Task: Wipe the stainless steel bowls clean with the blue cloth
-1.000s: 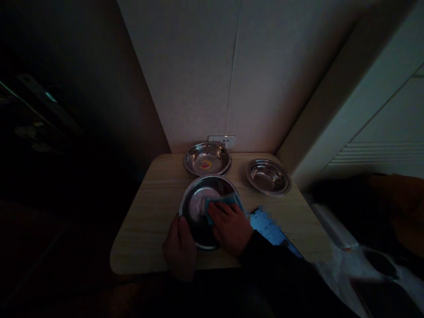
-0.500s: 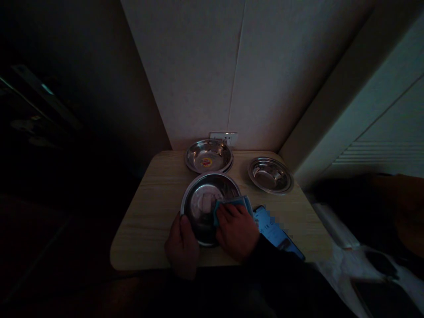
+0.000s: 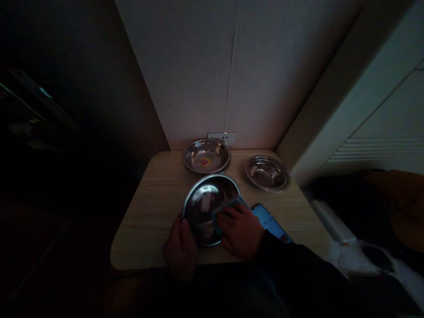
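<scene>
Two bare hands work on one shiny metal basin (image 3: pixel 202 221) over a small pale wood-grain table (image 3: pixel 149 221), in a dim room. The basin is near the middle of the table, towards the person; whether its base touches the tabletop cannot be told. The left hand (image 3: pixel 180 249) grips its left rim, thumb on top. The right hand (image 3: pixel 241 232) has its fingers curled over one blue cloth (image 3: pixel 237 202), held against the right side of the basin's inside. A pale rectangle shows in the basin — label or reflection, it is unclear which.

Behind it, near the wall, sits one stack of at least two metal bowls (image 3: pixel 215 161); the top one bears one round red-and-yellow sticker (image 3: pixel 204 162), its lettering too small to read. At the right rear is a second stack, also at least two nested metal dishes (image 3: pixel 267 173). One smartphone (image 3: pixel 270 221) lies beside the right hand, screen lit, its digits too blurred to read surely. One white wall socket plate (image 3: pixel 228 138) is just above the table's back edge.
</scene>
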A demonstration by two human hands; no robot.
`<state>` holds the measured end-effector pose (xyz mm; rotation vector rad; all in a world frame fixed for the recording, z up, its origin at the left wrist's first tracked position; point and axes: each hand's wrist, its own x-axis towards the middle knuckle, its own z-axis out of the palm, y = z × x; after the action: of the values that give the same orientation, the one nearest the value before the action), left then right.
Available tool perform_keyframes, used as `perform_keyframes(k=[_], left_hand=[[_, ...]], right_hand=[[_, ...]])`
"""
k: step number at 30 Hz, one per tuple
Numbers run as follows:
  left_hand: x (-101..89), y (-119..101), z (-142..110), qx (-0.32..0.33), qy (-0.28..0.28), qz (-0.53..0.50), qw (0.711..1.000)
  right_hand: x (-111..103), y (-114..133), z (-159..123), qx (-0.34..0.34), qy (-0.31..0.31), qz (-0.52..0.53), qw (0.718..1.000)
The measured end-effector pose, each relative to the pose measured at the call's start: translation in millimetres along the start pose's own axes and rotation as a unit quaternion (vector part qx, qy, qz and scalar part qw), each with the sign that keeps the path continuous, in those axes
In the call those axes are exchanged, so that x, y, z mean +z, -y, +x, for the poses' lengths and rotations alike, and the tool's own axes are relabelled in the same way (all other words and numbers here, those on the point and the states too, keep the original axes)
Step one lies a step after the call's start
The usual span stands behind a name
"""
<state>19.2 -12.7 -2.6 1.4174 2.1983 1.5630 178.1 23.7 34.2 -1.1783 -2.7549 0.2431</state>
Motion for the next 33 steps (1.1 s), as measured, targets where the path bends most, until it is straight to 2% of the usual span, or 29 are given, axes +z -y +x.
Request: perform_keyframes(k=[3, 7, 10, 12, 15, 19, 22, 24, 30, 33], left_hand=[[2.0, -4, 1, 0.039, 0.008, 0.002, 0.999], [5.4, -9, 1, 0.043, 0.001, -0.004, 0.999], [7.0, -8, 0, 0.024, 0.008, -0.021, 0.999], [6.3, -6, -1, 0.001, 0.012, -0.042, 0.999], [2.4, -2, 0, -0.045, 0.006, -0.058, 0.997], [-3.5, 3, 6, -0.078, 0.003, -0.043, 0.996], [-3.6, 3, 8, -0.072, 0.042, -0.06, 0.995], [-1.8, 2, 8, -0.089, 0.061, -0.092, 0.99], [-3.0, 3, 2, -0.2, 0.078, -0.176, 0.961], [-6.8, 5, 2, -0.216, 0.073, -0.188, 0.955]], right_hand=[[-2, -14, 6, 0.023, -0.014, -0.05, 0.998], [4, -6, 6, 0.049, -0.023, -0.029, 0.998], [11, 14, 0, 0.051, -0.036, 0.091, 0.994], [13, 27, -2, 0.051, -0.057, 0.195, 0.978], [16, 37, -2, 0.031, -0.067, 0.259, 0.963], [15, 24, -8, -0.022, -0.02, 0.174, 0.984], [13, 6, -16, -0.031, 0.007, 0.095, 0.995], [12, 5, -16, -0.033, 0.009, 0.082, 0.996], [20, 47, 14, 0.002, -0.067, 0.171, 0.983], [22, 53, 16, 0.005, -0.063, 0.174, 0.983]])
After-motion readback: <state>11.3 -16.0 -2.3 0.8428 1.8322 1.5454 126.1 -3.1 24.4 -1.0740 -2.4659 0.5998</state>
